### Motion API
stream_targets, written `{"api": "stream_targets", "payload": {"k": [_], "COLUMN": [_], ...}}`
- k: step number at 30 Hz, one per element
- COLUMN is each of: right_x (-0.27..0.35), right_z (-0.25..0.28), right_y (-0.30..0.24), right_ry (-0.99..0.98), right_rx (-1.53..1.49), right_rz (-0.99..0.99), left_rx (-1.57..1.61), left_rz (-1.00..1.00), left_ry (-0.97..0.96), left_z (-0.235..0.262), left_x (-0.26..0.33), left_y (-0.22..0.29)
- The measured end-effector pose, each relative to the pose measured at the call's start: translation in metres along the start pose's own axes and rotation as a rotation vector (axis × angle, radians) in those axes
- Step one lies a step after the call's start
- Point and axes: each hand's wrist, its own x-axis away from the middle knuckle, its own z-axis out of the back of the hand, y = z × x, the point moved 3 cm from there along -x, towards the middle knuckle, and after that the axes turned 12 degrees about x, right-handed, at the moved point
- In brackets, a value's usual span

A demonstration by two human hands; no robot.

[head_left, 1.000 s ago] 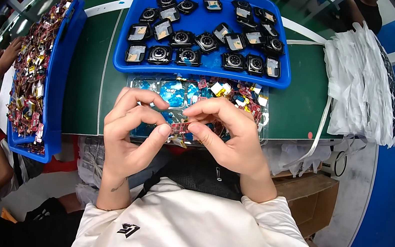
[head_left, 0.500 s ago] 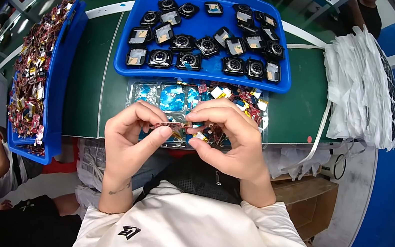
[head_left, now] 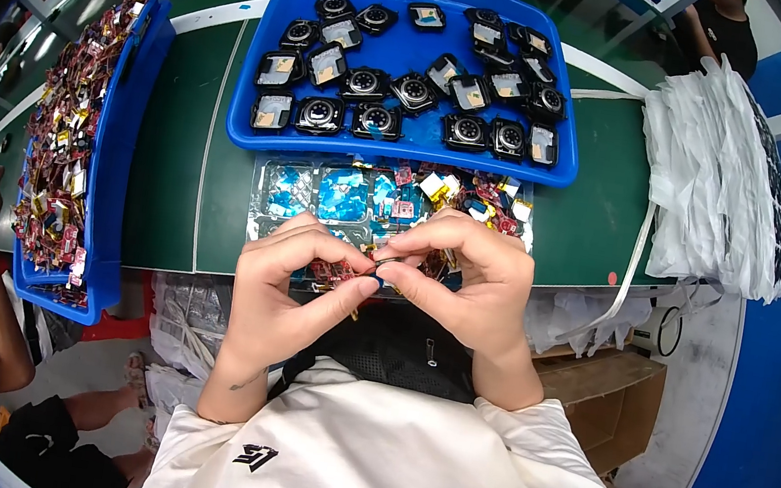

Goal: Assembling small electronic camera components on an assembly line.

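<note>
Left hand (head_left: 300, 281) and right hand (head_left: 465, 280) both pinching small dark part (head_left: 390, 261), mostly hidden. Blue tray (head_left: 401, 154) holding watch cases (head_left: 365, 84), sitting at twelve o'clock.

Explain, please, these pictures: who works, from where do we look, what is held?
No machine here: a person works with bare hands. A wide fisheye camera worn on the head looks down. On the green table are a blue tray of black watch-like cases and a clear tray with red circuit boards and blue pieces; at left is a blue bin heaped with small parts, at right stacked white sheets. The right hand pinches a small dark piece, the left hand close beside; fingers cover too much to name it.
</note>
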Motion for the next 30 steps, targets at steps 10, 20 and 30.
{"api": "stream_targets", "payload": {"k": [10,20,30], "right_x": [0.000,0.007,-0.014], "right_z": [0.002,-0.005,0.014], "right_y": [0.004,0.003,-0.007], "right_ry": [-0.062,-0.186,0.040], "right_rx": [-0.047,-0.273,0.434], "right_rz": [0.045,-0.161,0.052], "left_rx": [0.085,0.243,0.486], "left_rz": [-0.042,0.142,0.128], "left_ry": [0.040,0.020,0.020], "left_z": [0.002,-0.001,0.003], "left_x": [0.000,0.003,0.002], "left_y": [0.000,-0.006,-0.004]}}
